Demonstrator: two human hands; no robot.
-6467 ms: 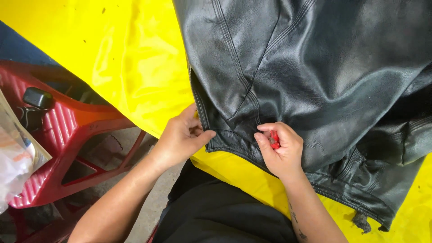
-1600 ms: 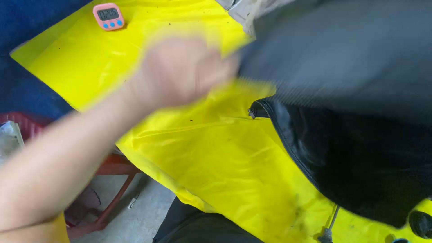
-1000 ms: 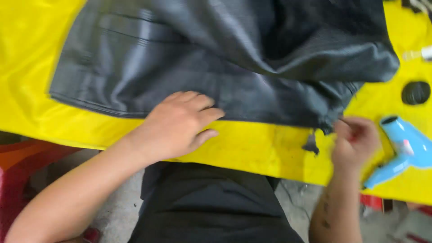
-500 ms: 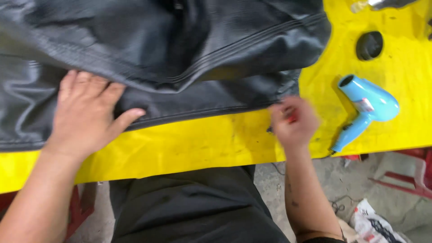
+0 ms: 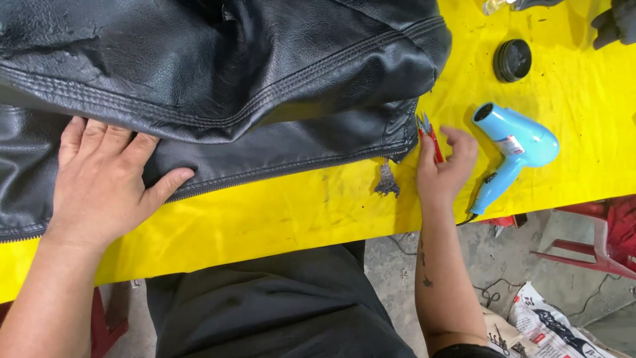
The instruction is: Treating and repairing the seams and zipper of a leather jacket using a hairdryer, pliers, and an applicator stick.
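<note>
Left hand lies flat, fingers spread, pinning the black leather jacket along the worktop's near edge, while the right hand grips small red snips at the zipper end, so trimming there looks underway and wants a steady hem.

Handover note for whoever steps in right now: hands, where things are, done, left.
Left hand: flat, palm down on the black leather jacket, pinning its lower edge near the zip.
Right hand: holds small red snips, tips pointing up at the jacket's hem corner.
Jacket lies spread on the yellow table cover; zip pull hangs off that corner. Blue hair dryer and a round black lid lie to the right.
Done: jacket laid flat and held.
Left: any trimming at the corner; no cut visible yet.
</note>
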